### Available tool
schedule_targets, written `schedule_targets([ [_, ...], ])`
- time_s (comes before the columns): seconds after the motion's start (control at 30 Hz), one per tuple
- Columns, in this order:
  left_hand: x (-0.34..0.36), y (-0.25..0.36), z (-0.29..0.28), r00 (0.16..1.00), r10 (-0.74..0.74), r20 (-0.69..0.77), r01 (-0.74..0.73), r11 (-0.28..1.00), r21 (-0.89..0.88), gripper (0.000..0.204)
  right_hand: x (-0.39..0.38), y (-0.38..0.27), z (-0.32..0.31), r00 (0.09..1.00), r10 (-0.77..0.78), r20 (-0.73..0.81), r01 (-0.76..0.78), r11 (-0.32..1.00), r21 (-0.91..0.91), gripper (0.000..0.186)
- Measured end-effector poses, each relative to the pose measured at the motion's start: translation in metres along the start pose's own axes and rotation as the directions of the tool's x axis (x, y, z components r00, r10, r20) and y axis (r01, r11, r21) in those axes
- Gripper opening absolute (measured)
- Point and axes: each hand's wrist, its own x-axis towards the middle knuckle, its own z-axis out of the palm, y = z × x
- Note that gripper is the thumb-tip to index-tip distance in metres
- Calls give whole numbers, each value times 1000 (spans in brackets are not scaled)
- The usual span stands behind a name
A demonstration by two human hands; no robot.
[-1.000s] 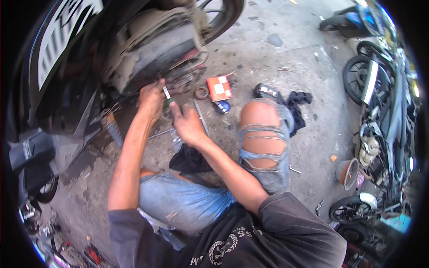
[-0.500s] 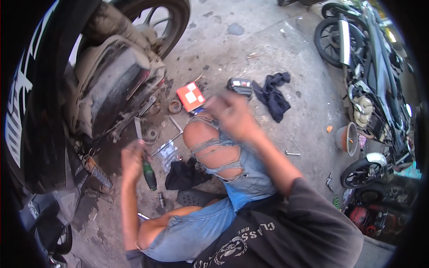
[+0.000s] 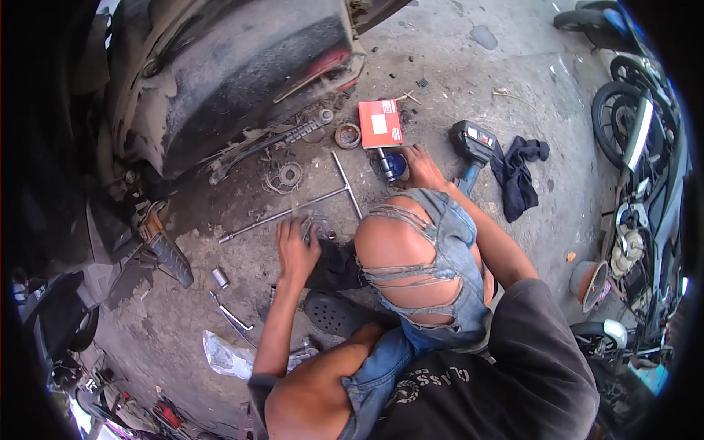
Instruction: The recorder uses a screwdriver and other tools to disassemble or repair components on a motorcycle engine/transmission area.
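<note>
My left hand (image 3: 296,248) reaches down to the floor beside a dark cloth (image 3: 334,265), its fingers apart over a clear plastic bag (image 3: 320,223). Nothing shows gripped in it. A long metal T-handle wrench (image 3: 293,212) lies just beyond those fingertips. Past my raised knee, my right hand (image 3: 427,170) rests low with fingers spread, beside a round blue lid (image 3: 397,166). A metal socket (image 3: 386,166) lies at that lid, near an orange-red box (image 3: 380,125). The undersides of both hands are hidden.
A motorbike's dirty rear fender (image 3: 249,81) overhangs the far left. A cordless power tool (image 3: 473,143) and black cloth (image 3: 522,180) lie right. A tape roll (image 3: 347,136), ring-shaped part (image 3: 289,174), loose socket (image 3: 220,277) and bent wrench (image 3: 233,314) are scattered about. Motorbikes (image 3: 642,191) line the right.
The green-handled tool has left my left hand and is out of sight. My right hand, raised and blurred before, is down beside the blue lid. The view has shifted.
</note>
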Motion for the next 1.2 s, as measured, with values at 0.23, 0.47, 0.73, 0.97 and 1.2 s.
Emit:
schedule_targets([
  [0.23, 135, 16, 70, 993, 104, -49, -104, 994, 16, 59, 0, 21, 2, 984, -165, -63, 166, 986, 12, 78],
  [0.47, 168, 25, 100, 996, -70, 55, 60, 984, 166, 91, -9, -2, -33, 1000, -27, -14, 30, 953, 302, 81],
  [0.73, 151, 28, 100, 992, 10, -124, -57, 924, -379, 53, 3, 12, -46, 968, 39, -246, 115, 809, 577, 64],
  [0.97, 91, 44, 45, 975, -103, 194, 218, 340, -915, 74, 34, -32, -81, 990, -140, -11, 125, 845, 520, 73],
  [1.2, 63, 44, 34, 994, -37, 103, 96, -162, -982, 68, 67, -149, -102, 730, -651, 209, 508, 721, 471, 62],
])
